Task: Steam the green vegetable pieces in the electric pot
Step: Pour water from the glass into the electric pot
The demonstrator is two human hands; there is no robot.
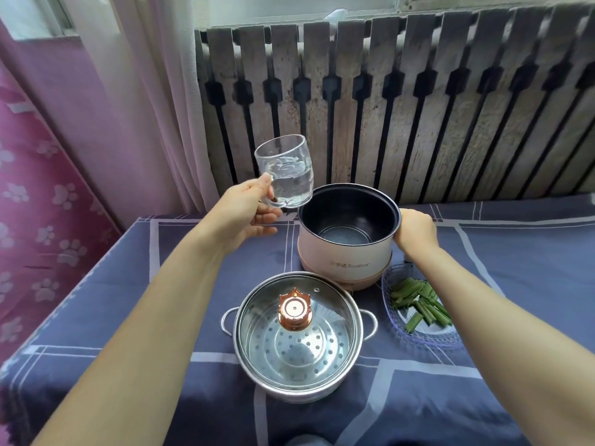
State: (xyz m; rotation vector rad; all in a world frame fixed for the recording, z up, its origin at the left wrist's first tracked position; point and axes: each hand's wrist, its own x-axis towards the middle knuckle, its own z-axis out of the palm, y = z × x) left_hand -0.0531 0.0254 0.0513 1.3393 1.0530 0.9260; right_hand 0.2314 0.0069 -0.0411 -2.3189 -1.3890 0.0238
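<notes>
The pink electric pot (344, 252) stands open at the back of the table, its dark inside bare. My left hand (248, 210) holds a glass mug (285, 170) by its handle, raised just left of the pot's rim, with water in it. My right hand (415, 231) grips the pot's right side. Green vegetable pieces (418, 300) lie in a clear purple-tinted dish (428, 339) to the right of the pot, partly under my right forearm. A steel steamer basket (299, 375) with a glass lid (257, 320) and copper knob sits in front.
The table carries a blue checked cloth (483, 381). A grey slatted radiator cover (386, 107) stands close behind the pot. Pink curtains (48, 188) hang at the left beyond the table edge.
</notes>
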